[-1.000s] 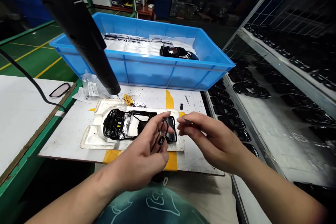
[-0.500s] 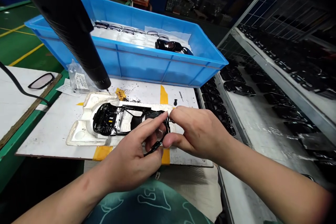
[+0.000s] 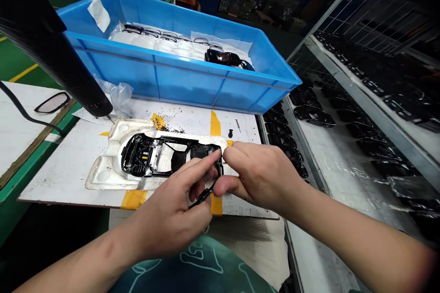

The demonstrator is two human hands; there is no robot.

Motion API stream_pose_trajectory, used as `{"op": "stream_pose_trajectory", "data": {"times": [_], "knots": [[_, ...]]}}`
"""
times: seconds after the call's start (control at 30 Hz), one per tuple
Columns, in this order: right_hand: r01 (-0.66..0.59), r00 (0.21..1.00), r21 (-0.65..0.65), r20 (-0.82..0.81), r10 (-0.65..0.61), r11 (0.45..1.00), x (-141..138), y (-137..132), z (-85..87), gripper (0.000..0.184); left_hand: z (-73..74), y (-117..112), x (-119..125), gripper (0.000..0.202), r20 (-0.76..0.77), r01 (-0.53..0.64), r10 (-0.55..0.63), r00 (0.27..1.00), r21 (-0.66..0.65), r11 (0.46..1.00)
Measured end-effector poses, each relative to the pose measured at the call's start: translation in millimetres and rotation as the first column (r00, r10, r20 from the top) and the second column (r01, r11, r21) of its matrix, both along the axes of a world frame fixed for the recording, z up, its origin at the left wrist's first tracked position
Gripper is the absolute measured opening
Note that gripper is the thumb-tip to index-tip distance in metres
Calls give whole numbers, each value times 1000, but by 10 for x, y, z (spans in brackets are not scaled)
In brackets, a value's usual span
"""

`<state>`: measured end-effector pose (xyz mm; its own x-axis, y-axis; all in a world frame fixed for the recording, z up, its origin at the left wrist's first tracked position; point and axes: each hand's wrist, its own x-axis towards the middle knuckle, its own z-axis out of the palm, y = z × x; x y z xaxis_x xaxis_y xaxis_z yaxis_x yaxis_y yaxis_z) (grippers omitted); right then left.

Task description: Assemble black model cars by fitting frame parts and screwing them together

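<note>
Left hand (image 3: 168, 217): our fingers grasp a thin black frame (image 3: 203, 196).
Right hand (image 3: 261, 176): our fingers pinch it, over a black model car body (image 3: 154, 155).

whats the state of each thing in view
left hand, gripping the frame
black window frame, held tilted over the board
right hand, fingers curled at the frame's top end, contact hidden
model car shell, lying in the cradle, inside showing
foam cradle, taped-down board beneath
blue crate, holding wrapped parts

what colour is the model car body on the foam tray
Glossy black; the head view shows the model car body well.
</note>
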<state>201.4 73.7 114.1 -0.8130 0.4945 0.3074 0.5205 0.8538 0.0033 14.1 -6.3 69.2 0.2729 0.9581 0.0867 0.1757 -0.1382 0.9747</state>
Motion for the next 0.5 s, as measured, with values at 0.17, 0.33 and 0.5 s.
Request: {"op": "stream_pose_trajectory", "data": {"times": [0.17, 0.33, 0.5], "knots": [[-49, 998, 76, -47, 52, 996, -12, -15, -12, 64, 12, 9, -31, 79, -27, 15, -16, 1000, -14, 1000], [-19, 1000, 58, 16, 18, 998, -12, -35, -11, 68, 27, 21, -72, 80, -47, 42, -41, 998, 22, 999], [-44, 999, 115, -22, 47, 992, -21, -62, -23, 64, 2, 22, -60, 77, -23, 45, -46, 999, -37, 998]]}}
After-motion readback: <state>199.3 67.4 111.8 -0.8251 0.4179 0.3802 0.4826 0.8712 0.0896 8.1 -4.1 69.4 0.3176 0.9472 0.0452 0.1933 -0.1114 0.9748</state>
